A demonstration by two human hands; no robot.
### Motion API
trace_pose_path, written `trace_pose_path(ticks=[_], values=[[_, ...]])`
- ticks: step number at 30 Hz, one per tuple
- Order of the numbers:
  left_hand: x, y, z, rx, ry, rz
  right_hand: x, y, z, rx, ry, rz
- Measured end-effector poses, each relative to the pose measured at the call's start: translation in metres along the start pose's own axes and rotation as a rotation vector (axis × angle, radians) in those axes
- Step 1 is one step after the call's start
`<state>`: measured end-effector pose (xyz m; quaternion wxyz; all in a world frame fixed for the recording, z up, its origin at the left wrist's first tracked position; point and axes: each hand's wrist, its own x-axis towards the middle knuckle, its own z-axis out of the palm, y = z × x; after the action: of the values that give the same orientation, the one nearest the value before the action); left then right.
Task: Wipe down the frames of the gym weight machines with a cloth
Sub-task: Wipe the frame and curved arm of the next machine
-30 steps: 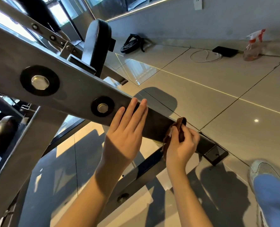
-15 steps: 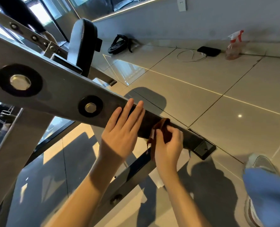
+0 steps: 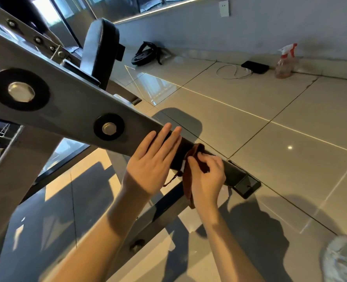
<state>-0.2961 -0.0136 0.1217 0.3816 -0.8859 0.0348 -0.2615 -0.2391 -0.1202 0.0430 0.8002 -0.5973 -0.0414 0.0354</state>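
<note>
Closer than a second ago to my flat, open left hand (image 3: 150,161), my right hand (image 3: 208,180) pinches the cloth (image 3: 196,152) against the frame beam (image 3: 71,110) at centre; beam runs upper left to lower right.

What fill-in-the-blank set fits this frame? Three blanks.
The right hand pinches a brown ____ against the beam.
The left hand holds ____; its straight fingers rest on the beam.
The spray bottle stands on the floor by the ____.
Missing: cloth, nothing, wall.
</note>
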Motion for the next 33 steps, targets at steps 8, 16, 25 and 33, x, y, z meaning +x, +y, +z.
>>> trace_pose_path(ticks=[8, 16, 25, 33], values=[[-0.002, 0.001, -0.002, 0.022, -0.011, 0.012, 0.009, -0.009, 0.001, 0.1, 0.068, 0.132], [0.0, 0.002, -0.003, 0.044, -0.037, 0.005, 0.023, 0.006, -0.009, 0.04, 0.167, 0.208], [0.003, 0.009, 0.003, 0.052, -0.073, 0.008, 0.022, 0.008, -0.003, -0.003, 0.101, 0.064], [0.004, 0.017, 0.011, 0.048, -0.081, 0.054, 0.023, 0.036, -0.013, -0.039, 0.104, 0.17]])
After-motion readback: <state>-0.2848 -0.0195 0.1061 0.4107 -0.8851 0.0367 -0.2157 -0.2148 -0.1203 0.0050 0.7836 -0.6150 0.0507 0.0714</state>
